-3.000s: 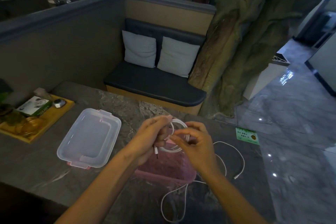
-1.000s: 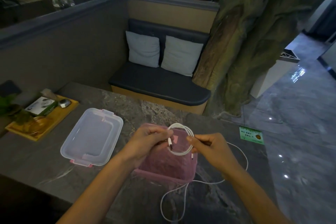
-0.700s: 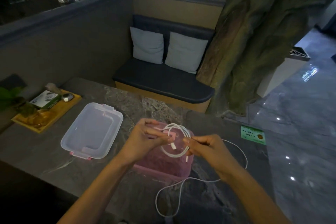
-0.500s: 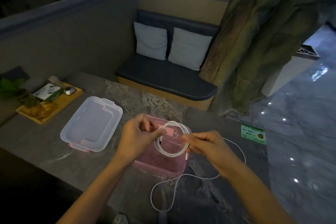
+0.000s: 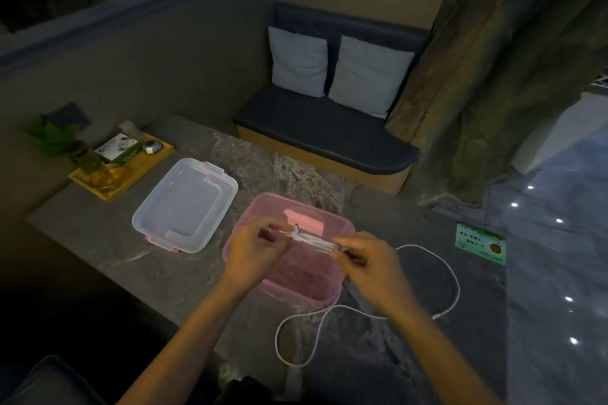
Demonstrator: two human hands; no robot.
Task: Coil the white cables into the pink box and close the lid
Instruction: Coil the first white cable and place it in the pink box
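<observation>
The pink box [image 5: 332,223] stands open on the dark stone table, lid off. Above it I hold a coiled white cable [image 5: 312,240], now tipped nearly flat and seen edge-on. My left hand [image 5: 253,253] pinches its left end and my right hand [image 5: 368,260] pinches its right end. A second white cable [image 5: 454,279] lies loose on the table, looping from the right of the box round to its front. The clear lid [image 5: 184,204] with pink clips lies upside down to the left of the box.
A yellow tray [image 5: 112,194] with a small green-and-white box, a plant and small items sits at the table's far left. A green card [image 5: 480,242] lies at the right edge. Beyond the table are a dark bench with two pillows and a tree trunk.
The coil has turned from upright to nearly flat and dropped lower over the open box. Both hands keep their pinch on it. The view has tilted downward.
</observation>
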